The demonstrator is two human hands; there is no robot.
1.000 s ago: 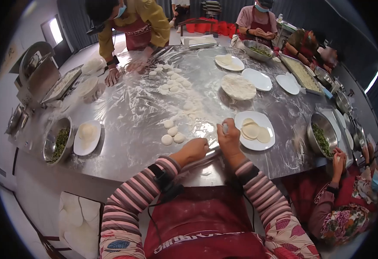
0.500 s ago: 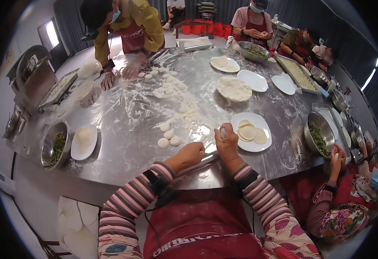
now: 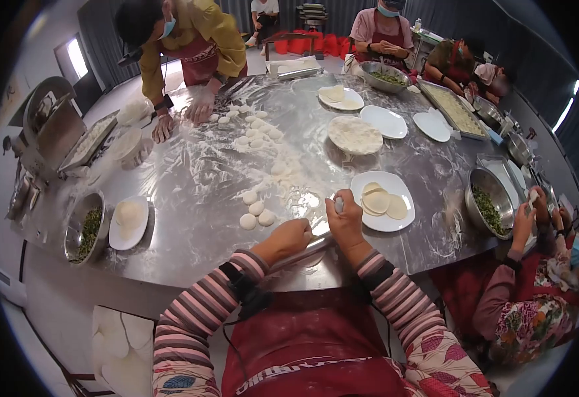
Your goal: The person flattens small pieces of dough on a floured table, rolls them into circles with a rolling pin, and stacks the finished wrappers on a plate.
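At the table's near edge my left hand (image 3: 287,239) is closed in a fist over a metal rolling pin (image 3: 320,243). My right hand (image 3: 346,221) wraps around its other side, with a greyish end poking up by the thumb. Under the pin, a pale round of dough (image 3: 312,259) is partly visible; my hands and the pin cover the rest. Several small dough pieces (image 3: 256,208) lie just beyond my left hand. To the right of my right hand, a white plate (image 3: 383,225) carries several flat round wrappers (image 3: 376,200).
Flour is scattered on the steel table (image 3: 203,218). A floured round (image 3: 356,135) and white plates (image 3: 383,122) lie farther back. Bowls of green filling (image 3: 89,233) stand left and right. Across the table, a co-worker's hands (image 3: 200,106) press down; another person's hands (image 3: 524,223) are at right.
My hands keep nearly the same place on the rolling pin. The view has shifted slightly. The co-worker at right has raised their hands a little.
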